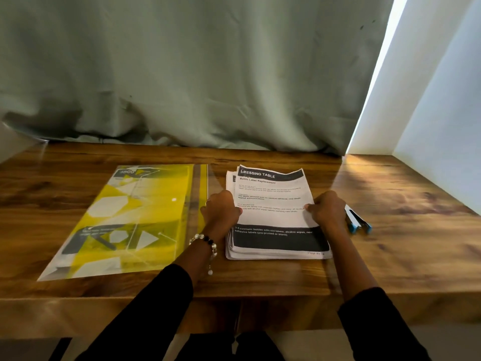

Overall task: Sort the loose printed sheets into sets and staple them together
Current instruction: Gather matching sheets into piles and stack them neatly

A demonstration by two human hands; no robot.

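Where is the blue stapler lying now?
The blue stapler lies on the wooden table, just right of the right hand and the stack of printed sheets.

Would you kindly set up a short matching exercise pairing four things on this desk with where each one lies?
Things:
1. stack of printed sheets
2. stapler
3. yellow plastic folder
4. curtain

Places:
A. hanging behind the desk
B. flat on the left of the desk
C. between the two hands
D. just right of the right hand

Pairs: 1-C, 2-D, 3-B, 4-A
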